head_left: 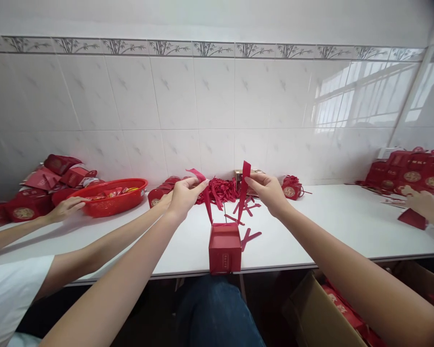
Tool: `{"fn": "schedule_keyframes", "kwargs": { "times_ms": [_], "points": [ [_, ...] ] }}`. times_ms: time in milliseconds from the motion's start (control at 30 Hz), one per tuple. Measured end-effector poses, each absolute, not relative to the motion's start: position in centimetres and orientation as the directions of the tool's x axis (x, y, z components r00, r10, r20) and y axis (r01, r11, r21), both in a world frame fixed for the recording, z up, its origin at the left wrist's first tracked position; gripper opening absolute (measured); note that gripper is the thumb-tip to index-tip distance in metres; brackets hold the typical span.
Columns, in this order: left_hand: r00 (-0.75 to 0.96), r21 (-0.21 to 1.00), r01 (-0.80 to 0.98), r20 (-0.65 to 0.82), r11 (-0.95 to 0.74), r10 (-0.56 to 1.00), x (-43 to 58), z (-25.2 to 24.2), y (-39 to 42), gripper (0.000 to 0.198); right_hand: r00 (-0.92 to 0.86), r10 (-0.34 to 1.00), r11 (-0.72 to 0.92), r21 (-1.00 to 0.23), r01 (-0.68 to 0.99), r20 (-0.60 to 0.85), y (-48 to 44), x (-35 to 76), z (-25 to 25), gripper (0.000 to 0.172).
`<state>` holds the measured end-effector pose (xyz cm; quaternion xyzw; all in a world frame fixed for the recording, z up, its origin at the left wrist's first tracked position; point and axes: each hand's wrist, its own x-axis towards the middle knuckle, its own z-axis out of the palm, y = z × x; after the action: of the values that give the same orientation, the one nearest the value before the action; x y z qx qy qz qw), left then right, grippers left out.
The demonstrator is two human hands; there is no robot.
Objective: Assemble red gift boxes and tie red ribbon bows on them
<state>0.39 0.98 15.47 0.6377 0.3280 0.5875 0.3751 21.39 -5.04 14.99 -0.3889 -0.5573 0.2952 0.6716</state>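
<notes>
A small red gift box [224, 248] sits at the near edge of the table, in front of my knee. Red ribbon rises from its left and right sides. My left hand [183, 193] pinches the left ribbon end [207, 202] above the box, and the tip curls over my fingers. On the other side, my right hand [267, 189] grips the right ribbon end [244, 193], which stands up between thumb and fingers. Loose red ribbon pieces [251, 237] lie just behind and right of the box.
A pile of red ribbons [222, 189] lies by the wall. To the left, a co-worker's hand [68, 208] touches a red basin [121, 206]; red boxes [29, 205] are heaped beyond. Another person's hand [423, 205] works at right. A cardboard carton [316, 308] stands below.
</notes>
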Motion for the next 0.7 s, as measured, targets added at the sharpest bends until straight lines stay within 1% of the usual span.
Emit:
{"fn": "schedule_keyframes", "kwargs": {
  "times_ms": [100, 233, 400, 533, 600, 700],
  "points": [
    [0.071, 0.861, -0.044, 0.508, -0.506, 0.858, 0.6, 16.1, 0.8, 0.034, 0.221, 0.843, 0.503, -0.864, 0.002, 0.491, -4.8, 21.2, 15.3, 0.03],
    [0.065, 0.864, -0.072, 0.502, -0.498, 0.862, 0.8, 17.0, 0.1, 0.036, 0.264, 0.852, 0.466, -0.885, 0.006, 0.451, -4.8, 20.9, 15.7, 0.033],
    [0.226, 0.861, -0.113, 0.509, -0.496, 0.831, 0.9, 17.4, -0.5, 0.035, 0.287, 0.845, 0.465, -0.885, 0.024, 0.452, -5.3, 20.7, 16.1, 0.033],
    [0.25, 0.848, -0.087, 0.526, -0.522, 0.813, 1.1, 17.1, -0.5, 0.038, 0.326, 0.817, 0.484, -0.873, 0.058, 0.475, -5.6, 20.9, 16.1, 0.032],
    [0.277, 0.86, -0.093, 0.506, -0.501, 0.817, 1.2, 17.1, -0.5, 0.041, 0.34, 0.814, 0.478, -0.876, 0.066, 0.47, -5.6, 21.0, 16.2, 0.03],
    [0.336, 0.89, -0.118, 0.453, -0.44, 0.826, 1.5, 17.3, -0.6, 0.043, 0.323, 0.835, 0.459, -0.888, 0.036, 0.445, -5.7, 21.0, 16.2, 0.029]
  ]
}}
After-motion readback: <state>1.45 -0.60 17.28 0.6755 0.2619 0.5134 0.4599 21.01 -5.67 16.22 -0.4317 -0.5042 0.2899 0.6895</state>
